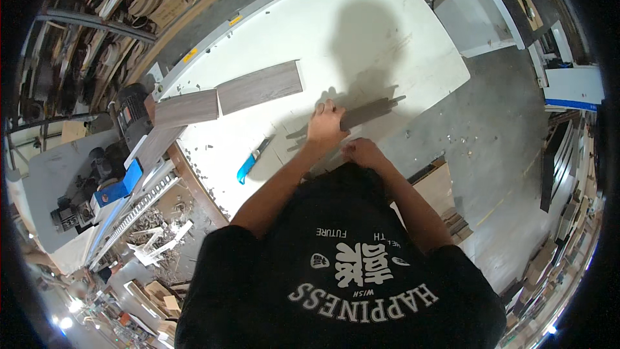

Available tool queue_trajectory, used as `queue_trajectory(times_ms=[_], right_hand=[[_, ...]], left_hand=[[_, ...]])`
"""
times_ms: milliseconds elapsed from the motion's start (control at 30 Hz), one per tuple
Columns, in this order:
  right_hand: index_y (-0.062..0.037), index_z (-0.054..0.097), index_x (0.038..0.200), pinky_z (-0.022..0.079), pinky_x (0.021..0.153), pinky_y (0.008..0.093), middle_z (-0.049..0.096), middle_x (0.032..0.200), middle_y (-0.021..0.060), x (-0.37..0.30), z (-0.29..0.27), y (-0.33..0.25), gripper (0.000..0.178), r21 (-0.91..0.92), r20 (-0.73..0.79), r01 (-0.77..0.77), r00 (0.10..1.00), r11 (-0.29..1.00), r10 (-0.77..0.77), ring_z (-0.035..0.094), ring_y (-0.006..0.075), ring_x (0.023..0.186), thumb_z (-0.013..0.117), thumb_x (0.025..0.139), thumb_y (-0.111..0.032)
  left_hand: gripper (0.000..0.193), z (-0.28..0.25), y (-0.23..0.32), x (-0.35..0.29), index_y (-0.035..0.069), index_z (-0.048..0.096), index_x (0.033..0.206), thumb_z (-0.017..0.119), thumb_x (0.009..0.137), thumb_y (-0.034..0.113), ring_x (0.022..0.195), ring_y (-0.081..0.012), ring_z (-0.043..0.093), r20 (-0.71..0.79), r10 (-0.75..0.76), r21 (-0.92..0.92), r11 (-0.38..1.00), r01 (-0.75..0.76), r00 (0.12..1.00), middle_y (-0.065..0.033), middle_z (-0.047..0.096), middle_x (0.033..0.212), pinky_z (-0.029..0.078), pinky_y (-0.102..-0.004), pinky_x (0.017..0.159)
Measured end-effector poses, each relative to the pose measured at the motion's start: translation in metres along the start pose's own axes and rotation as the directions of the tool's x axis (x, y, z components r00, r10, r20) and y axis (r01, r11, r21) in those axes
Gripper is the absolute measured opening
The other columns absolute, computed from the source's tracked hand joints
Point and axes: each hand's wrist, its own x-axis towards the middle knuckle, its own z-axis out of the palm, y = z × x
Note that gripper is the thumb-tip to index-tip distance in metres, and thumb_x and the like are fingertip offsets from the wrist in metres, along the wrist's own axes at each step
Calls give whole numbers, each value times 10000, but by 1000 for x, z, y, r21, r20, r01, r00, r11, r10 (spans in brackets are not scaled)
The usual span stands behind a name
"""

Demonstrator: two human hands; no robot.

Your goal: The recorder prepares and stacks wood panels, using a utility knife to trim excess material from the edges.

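My left hand [327, 124] is closed around a bundle of thin grey-brown wood-grain strips [371, 112]. The strips stick out to its right in uneven lengths, just above the white table. Close to my body, my right hand [363, 153] is curled shut below and right of the left one. Whatever its fingers hold is hidden. To the left of my hands lies a blue-handled knife [245, 169], its dark blade pointing away from me. Farther off, a grey wood-grain board [260, 86] and a second such board [187, 108] lie nearly end to end.
A metal rail [258, 5] with yellow labels runs along the far edge of the white table [290, 32]. Dark scraps dot its left side. At left stands a machine with a blue box [113, 192]. Shelves of wood offcuts [110, 32] fill the far left.
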Motion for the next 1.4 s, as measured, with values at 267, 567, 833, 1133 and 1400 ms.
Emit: queue_trajectory(times_ms=[267, 567, 833, 1133, 1400], right_hand=[[-93, 545, 1471, 403, 1185, 544, 597, 1421, 142, -3, -107, -82, 796, -370, -702, -243, 705, 897, -98, 555, 343, 1369, 883, 762, -222], [-102, 587, 1242, 378, 1196, 520, 575, 1367, 144, 26, -86, -49, 547, -335, -481, -180, 877, 925, -4, 526, 357, 1367, 860, 776, -187], [-83, 529, 1425, 235, 1317, 541, 313, 1695, 173, 19, -91, -56, 712, -410, -452, -248, 891, 878, 40, 287, 388, 1582, 856, 805, -211], [-136, 313, 1661, 166, 1329, 589, 309, 1706, 157, 21, -86, -58, 1041, -411, -548, -287, 836, 865, 17, 271, 378, 1594, 882, 794, -234], [-123, 509, 1480, 214, 1321, 552, 547, 1421, 113, 21, -81, -53, 885, -404, -533, -280, 846, 871, 24, 456, 316, 1441, 914, 697, -194]], left_hand=[[893, -8, -40, -10, 58, 595, 1411, 927, 721, 518, 1381, -403, 520, 208, 265, -83, 964, -253, 941, -223, 593, 1412, 370, -529, 1219], [1430, -78, -247, 6, 105, 132, 1709, 984, 629, 498, 1625, -444, 133, -38, -334, 404, 856, 321, 942, -219, 207, 1741, 97, -608, 1322], [948, -61, -164, 15, 45, 617, 1379, 973, 623, 494, 1291, -392, 550, -184, -113, 224, 963, 153, 977, -216, 617, 1303, 394, -553, 1122], [439, -88, -125, -12, 137, 723, 1306, 746, 981, 432, 1224, -366, 674, 178, 122, -398, 917, -42, 977, -161, 672, 1388, 536, -484, 1068], [1566, -175, -328, 24, 152, 68, 1719, 1056, 508, 258, 1643, -393, 126, 109, -303, 521, 829, 205, 947, -158, 197, 1770, 157, -536, 1332]])
